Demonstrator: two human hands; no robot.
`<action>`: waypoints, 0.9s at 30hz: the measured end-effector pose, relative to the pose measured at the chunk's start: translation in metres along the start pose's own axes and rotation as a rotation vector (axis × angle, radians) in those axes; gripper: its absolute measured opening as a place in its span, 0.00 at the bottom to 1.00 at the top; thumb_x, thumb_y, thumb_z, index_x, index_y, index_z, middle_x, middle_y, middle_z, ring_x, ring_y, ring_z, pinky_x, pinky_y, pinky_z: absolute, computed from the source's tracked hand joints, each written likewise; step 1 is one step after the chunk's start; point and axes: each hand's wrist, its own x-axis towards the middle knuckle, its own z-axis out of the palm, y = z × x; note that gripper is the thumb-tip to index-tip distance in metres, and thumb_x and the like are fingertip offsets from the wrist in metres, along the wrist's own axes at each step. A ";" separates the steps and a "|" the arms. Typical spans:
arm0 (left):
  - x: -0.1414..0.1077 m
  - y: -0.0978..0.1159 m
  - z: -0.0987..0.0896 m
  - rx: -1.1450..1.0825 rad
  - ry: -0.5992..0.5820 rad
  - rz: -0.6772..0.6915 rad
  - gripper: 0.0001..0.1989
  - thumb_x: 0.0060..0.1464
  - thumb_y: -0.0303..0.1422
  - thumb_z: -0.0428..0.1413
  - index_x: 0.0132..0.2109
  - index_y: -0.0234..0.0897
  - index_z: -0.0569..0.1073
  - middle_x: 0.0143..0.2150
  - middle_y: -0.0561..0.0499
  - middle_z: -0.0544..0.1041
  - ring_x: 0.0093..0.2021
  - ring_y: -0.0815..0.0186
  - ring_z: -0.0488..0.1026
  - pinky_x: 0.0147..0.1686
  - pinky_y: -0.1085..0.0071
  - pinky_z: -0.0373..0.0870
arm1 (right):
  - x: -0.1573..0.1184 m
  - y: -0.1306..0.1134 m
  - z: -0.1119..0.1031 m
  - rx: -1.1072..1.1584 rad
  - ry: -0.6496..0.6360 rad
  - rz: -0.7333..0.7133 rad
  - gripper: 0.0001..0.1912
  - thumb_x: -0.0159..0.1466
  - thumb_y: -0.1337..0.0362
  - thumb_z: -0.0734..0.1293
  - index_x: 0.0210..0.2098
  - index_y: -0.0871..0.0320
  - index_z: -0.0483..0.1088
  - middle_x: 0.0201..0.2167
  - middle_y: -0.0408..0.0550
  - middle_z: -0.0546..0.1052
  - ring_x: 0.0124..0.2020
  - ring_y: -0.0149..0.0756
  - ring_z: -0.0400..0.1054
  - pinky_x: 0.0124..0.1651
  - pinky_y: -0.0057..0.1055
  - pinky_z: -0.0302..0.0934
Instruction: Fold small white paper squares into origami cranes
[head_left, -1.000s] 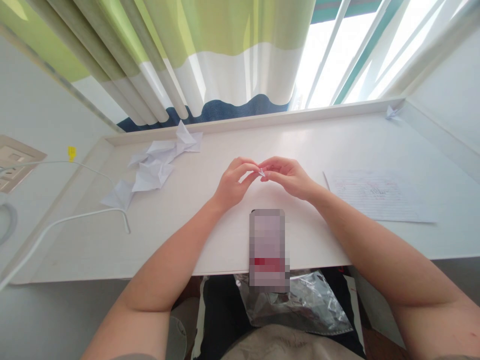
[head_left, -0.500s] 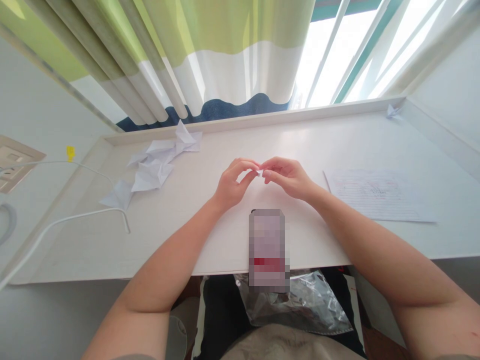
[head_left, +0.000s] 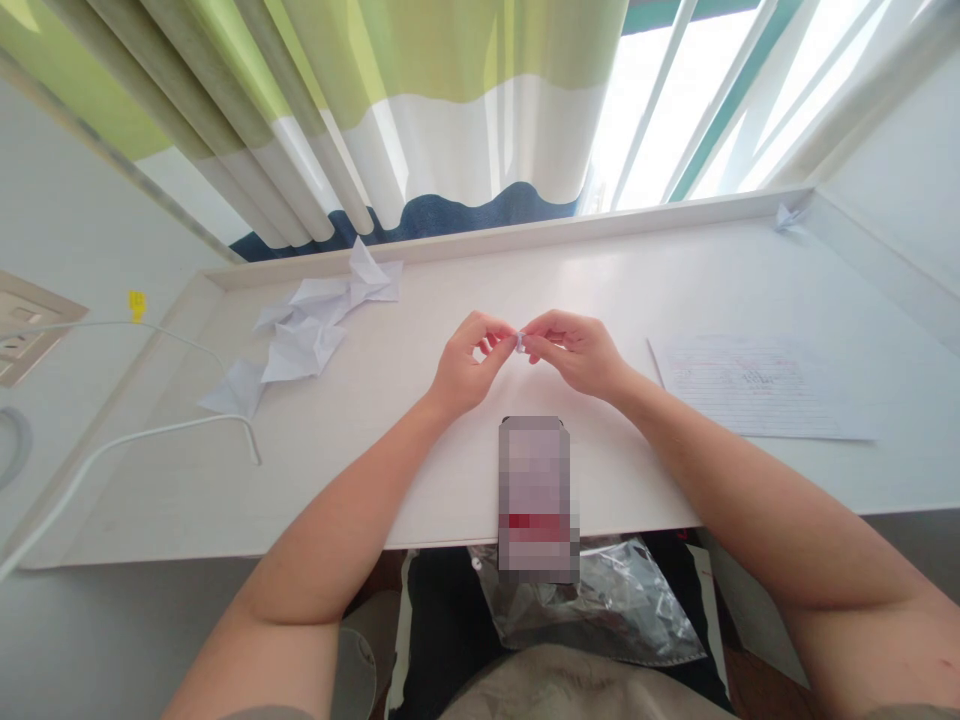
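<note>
Over the middle of the white desk, my left hand [head_left: 469, 362] and my right hand [head_left: 581, 350] meet fingertip to fingertip. Between them they pinch a small folded piece of white paper [head_left: 520, 343], mostly covered by the fingers. Its exact shape is too small to make out. Closest to my hands, on the near side, lies a phone [head_left: 534, 490] whose blurred screen faces up and whose lower end juts past the desk edge.
Folded white papers [head_left: 304, 350] lie at the left, near a white cable [head_left: 187, 425]. Lined sheets [head_left: 757, 390] rest at the right. A small folded paper [head_left: 789, 217] sits in the far right corner. A clear plastic bag [head_left: 607, 610] is on my lap under the desk [head_left: 442, 500].
My left fingers have curled in closer around the small paper, which has turned slightly between the fingertips. My right hand has barely shifted.
</note>
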 end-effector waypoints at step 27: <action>-0.001 -0.001 0.002 -0.160 -0.033 -0.149 0.07 0.65 0.38 0.65 0.42 0.40 0.84 0.35 0.51 0.85 0.35 0.67 0.80 0.36 0.69 0.75 | 0.001 0.001 -0.005 -0.082 -0.005 -0.044 0.14 0.67 0.50 0.77 0.36 0.53 0.81 0.33 0.45 0.82 0.34 0.36 0.74 0.37 0.39 0.71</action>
